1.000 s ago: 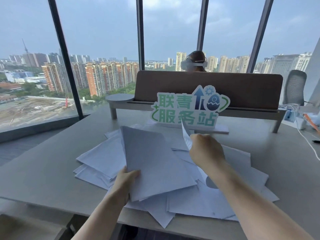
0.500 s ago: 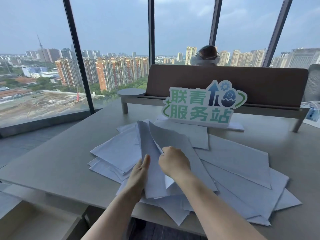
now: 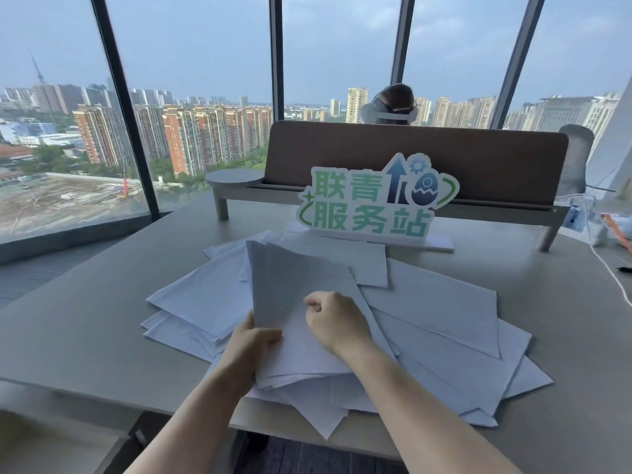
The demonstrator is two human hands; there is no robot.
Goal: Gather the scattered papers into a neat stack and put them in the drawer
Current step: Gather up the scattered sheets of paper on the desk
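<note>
A small stack of white papers (image 3: 290,285) is tilted up over the grey desk (image 3: 85,319). My left hand (image 3: 251,347) grips its lower left edge, thumb on top. My right hand (image 3: 337,323) rests on the face of the stack with fingers curled; whether it pinches a sheet is unclear. Many more loose sheets (image 3: 437,319) lie fanned out flat under and around the stack, some overhanging the desk's near edge. No drawer can be made out for certain; a pale cabinet top (image 3: 68,446) shows at the lower left below the desk.
A green and white sign (image 3: 372,203) stands behind the papers, in front of a brown divider (image 3: 444,155) with a round shelf (image 3: 234,177). A person's head shows beyond it. White cables (image 3: 612,268) lie at the right. Large windows rise to the left.
My right hand carried a sheet from the far side back onto the stack held by my left hand. The stack has flattened against my right hand. The view shifted left and closer.
</note>
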